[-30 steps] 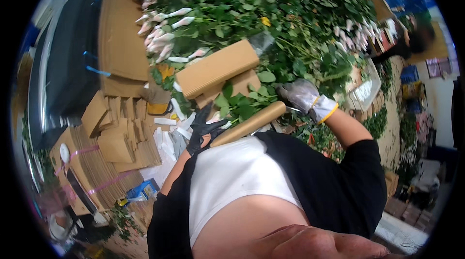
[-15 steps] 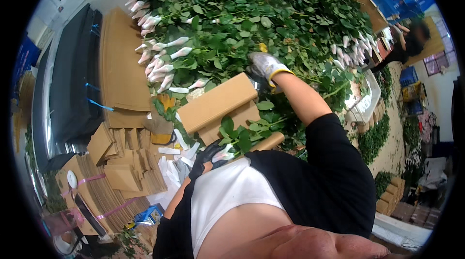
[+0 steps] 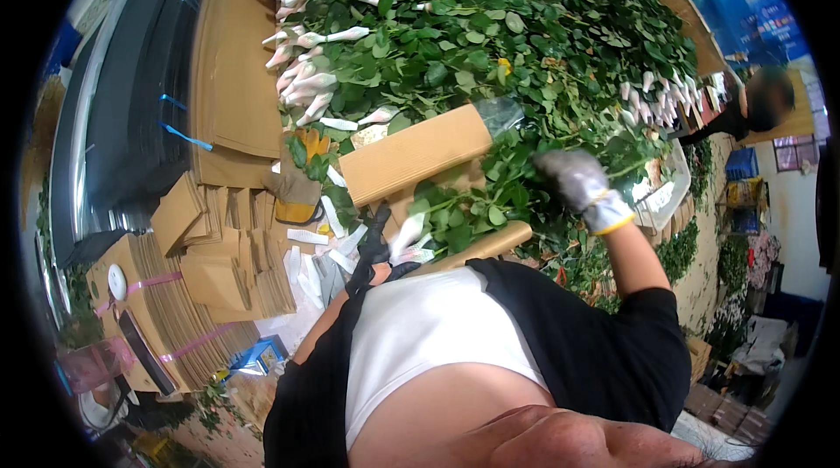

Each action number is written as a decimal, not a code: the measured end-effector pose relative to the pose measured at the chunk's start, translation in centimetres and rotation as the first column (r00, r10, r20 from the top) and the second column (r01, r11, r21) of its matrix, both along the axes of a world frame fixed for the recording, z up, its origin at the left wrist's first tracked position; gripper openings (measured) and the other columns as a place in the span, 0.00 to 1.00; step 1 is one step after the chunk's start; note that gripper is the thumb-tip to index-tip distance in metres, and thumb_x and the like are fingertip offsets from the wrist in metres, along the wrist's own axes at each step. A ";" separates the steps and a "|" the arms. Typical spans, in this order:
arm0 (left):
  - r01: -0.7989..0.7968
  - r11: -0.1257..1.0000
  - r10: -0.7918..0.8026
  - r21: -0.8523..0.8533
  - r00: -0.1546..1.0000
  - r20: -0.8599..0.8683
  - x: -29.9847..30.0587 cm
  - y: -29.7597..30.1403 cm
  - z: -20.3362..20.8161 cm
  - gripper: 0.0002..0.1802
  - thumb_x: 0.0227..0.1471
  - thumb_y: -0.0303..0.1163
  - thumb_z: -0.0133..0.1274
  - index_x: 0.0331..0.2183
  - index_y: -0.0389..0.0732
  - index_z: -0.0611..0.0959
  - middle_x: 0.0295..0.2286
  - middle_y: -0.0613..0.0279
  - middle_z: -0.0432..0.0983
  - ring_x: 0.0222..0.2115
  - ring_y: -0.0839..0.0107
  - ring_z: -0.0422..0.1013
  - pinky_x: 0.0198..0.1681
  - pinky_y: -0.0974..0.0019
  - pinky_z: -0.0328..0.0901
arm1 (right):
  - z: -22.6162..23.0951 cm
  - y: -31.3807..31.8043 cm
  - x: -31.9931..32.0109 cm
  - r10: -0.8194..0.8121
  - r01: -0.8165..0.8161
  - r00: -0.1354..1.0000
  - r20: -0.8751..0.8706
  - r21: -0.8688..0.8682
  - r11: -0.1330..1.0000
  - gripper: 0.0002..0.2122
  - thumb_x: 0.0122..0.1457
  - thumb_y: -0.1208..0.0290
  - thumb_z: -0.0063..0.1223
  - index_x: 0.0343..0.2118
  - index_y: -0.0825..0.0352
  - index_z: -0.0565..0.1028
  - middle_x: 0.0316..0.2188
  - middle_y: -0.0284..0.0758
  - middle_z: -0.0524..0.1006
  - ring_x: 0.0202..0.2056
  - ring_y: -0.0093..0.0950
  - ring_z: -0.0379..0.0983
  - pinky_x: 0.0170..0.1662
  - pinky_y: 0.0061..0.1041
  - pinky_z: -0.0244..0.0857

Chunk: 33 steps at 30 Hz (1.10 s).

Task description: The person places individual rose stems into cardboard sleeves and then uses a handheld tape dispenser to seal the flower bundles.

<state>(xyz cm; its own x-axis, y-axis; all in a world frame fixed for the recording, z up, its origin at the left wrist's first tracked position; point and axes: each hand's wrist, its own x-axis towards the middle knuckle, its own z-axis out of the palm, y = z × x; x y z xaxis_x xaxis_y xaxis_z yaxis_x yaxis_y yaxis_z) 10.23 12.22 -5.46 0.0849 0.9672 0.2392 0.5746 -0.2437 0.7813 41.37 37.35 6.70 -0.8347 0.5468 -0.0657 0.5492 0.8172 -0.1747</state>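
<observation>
My left hand [image 3: 374,249], in a black glove, is low in front of my chest, its fingers curled about white-sleeved rose heads [image 3: 409,239]. Leafy rose stems [image 3: 455,214] run from these heads to the right, beside a brown cardboard roll [image 3: 481,251]. Above them lies a long folded cardboard wrap [image 3: 420,153], with clear plastic film [image 3: 500,116] sticking out of its right end. My right hand [image 3: 577,186], in a grey-white glove with a yellow cuff edge, hovers over the green leaves to the right. Motion blurs its fingers, so whether it grips anything is unclear.
A deep heap of leafy roses [image 3: 490,31] covers the table, with sleeved heads [image 3: 306,83] along its left side. Cardboard stacks [image 3: 232,66], loose white sleeves [image 3: 306,275] and an orange-grey glove [image 3: 297,197] lie left. Another person [image 3: 761,105] is at far right.
My right hand has left the plastic film by the cardboard wrap and moved right and nearer me. The rose heads at my left hand have tilted up. The whole view has shifted slightly.
</observation>
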 end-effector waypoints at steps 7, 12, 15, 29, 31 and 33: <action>-0.027 0.993 0.045 0.111 0.986 -0.161 -0.3 0.0 0.8 0.28 0.39 0.35 0.66 0.46 0.45 0.80 0.49 0.52 0.70 0.49 0.55 0.67 0.51 0.58 0.61 | 0.3 -1.7 0.5 -0.044 -0.003 0.947 0.318 0.147 0.989 0.22 0.54 0.76 0.43 0.53 0.54 0.66 0.38 0.39 0.75 0.36 0.40 0.74 0.38 0.37 0.69; 0.063 0.992 -0.048 -0.109 0.989 0.140 -0.8 0.4 1.8 0.23 0.39 0.37 0.65 0.42 0.46 0.82 0.50 0.53 0.68 0.49 0.55 0.66 0.52 0.58 0.59 | 1.6 -0.9 0.7 -0.030 0.098 0.976 0.217 -0.308 0.947 0.21 0.56 0.78 0.43 0.53 0.56 0.68 0.47 0.42 0.73 0.43 0.40 0.72 0.46 0.33 0.68; 0.027 1.000 -0.027 -0.015 0.999 -0.031 -0.8 0.7 0.9 0.15 0.42 0.33 0.62 0.37 0.46 0.84 0.47 0.53 0.71 0.46 0.55 0.67 0.50 0.58 0.60 | 5.5 4.1 -1.1 -0.187 0.309 0.937 0.295 -0.455 0.835 0.15 0.60 0.71 0.48 0.50 0.59 0.72 0.43 0.40 0.77 0.42 0.31 0.75 0.46 0.27 0.68; -0.036 0.994 0.007 -0.102 0.961 -0.275 -1.0 0.5 -0.8 0.18 0.45 0.32 0.57 0.42 0.47 0.80 0.47 0.54 0.70 0.41 0.57 0.68 0.43 0.57 0.63 | -4.4 22.7 -25.6 -0.439 0.426 0.894 0.090 0.133 0.895 0.12 0.59 0.71 0.44 0.44 0.61 0.77 0.46 0.35 0.76 0.46 0.35 0.74 0.47 0.33 0.70; -0.145 0.975 0.117 -0.168 0.979 -0.165 -0.2 0.3 0.9 0.19 0.45 0.33 0.57 0.43 0.46 0.80 0.44 0.54 0.72 0.41 0.57 0.68 0.44 0.58 0.63 | 1.5 20.8 -26.3 -0.399 0.381 0.888 0.231 0.118 0.917 0.12 0.58 0.69 0.47 0.43 0.57 0.77 0.47 0.36 0.75 0.45 0.34 0.74 0.45 0.33 0.70; -0.204 0.962 0.193 -0.180 0.978 -0.077 0.2 0.2 0.8 0.19 0.46 0.32 0.58 0.44 0.47 0.80 0.41 0.54 0.74 0.40 0.57 0.68 0.44 0.59 0.63 | 3.1 19.2 -24.6 -0.215 0.272 0.957 -0.194 0.350 0.896 0.11 0.56 0.68 0.49 0.41 0.58 0.76 0.39 0.37 0.76 0.40 0.36 0.75 0.42 0.36 0.70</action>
<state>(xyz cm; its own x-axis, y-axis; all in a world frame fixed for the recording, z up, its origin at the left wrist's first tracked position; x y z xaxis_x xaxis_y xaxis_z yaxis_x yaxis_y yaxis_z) 10.39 12.45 -4.62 -0.1051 0.9930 0.0539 0.6428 0.0265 0.7656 16.79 56.57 9.84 -0.6563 0.6953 0.2928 0.7311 0.6820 0.0191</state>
